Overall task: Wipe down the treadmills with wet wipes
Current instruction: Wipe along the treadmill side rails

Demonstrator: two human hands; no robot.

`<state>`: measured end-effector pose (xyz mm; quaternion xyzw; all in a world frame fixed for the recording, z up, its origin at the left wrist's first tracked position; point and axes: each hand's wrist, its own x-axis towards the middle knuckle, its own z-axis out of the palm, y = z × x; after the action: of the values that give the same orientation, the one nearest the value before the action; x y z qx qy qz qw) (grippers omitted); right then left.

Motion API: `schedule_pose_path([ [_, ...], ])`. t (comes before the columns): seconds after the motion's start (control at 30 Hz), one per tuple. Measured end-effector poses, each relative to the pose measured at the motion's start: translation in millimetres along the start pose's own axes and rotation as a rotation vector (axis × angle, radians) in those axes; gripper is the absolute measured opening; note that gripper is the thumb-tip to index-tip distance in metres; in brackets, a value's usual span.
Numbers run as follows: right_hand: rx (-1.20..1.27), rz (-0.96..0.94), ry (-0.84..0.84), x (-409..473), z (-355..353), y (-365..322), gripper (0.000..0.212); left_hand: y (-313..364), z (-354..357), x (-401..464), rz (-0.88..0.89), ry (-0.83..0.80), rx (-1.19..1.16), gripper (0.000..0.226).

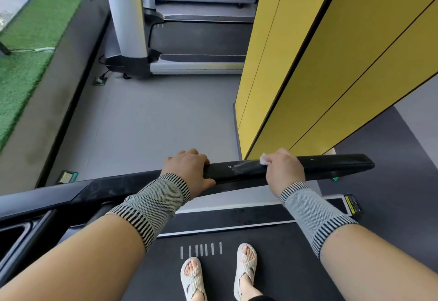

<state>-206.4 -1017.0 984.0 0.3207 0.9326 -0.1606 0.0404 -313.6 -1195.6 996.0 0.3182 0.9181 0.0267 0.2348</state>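
Left hand [189, 170] grips the black handrail [331, 164] at frame centre; right hand [283, 170] – just beside it – presses a wet wipe [263, 159] onto the rail, fingers curled over it.

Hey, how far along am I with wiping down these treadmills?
Done so far: a wet smear on the black handrail between your hands shows that stretch has been wiped. In hand: your right hand holds the white wipe on the rail while your left hand grips it. Left: the rail's far end looks dry, and the silver treadmill ahead shows no sign of wiping from here.
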Motion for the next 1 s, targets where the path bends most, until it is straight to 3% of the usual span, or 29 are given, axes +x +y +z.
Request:
schedule_pose_path([
  [0.13, -0.007, -0.296, -0.115, -16, 11, -41, 0.027, 1, 0, 1, -0.01, 0.005, -0.022, 0.053],
  [0.2, -0.041, -0.242, -0.149, -5, 4, -31, 0.032, 1, 1, 0, -0.008, 0.004, -0.017, 0.053],
  [0.3, -0.055, -0.02, -0.068, 6, -5, -9, 0.033, 0, 4, -1, -0.006, 0.017, -0.033, 0.053],
  [0.43, -0.054, -0.281, -0.151, -10, 5, -42, 0.03, -2, 5, -1, -0.012, 0.021, -0.055, 0.054],
  [0.6, -0.107, -0.036, -0.129, 11, -7, -20, 0.033, -1, 6, -1, -0.009, 0.026, -0.054, 0.054],
  [0.73, -0.047, -0.28, -0.171, -6, 6, -50, 0.031, -2, 6, 0, -0.018, 0.027, -0.063, 0.054],
  [0.9, -0.022, -0.054, -0.06, 1, 3, -20, 0.031, -2, 8, -2, -0.018, 0.043, -0.077, 0.054],
  [1.0, 0.034, -0.298, -0.077, -22, 15, -44, 0.027, -2, 8, 0, -0.022, 0.04, -0.081, 0.054],
])
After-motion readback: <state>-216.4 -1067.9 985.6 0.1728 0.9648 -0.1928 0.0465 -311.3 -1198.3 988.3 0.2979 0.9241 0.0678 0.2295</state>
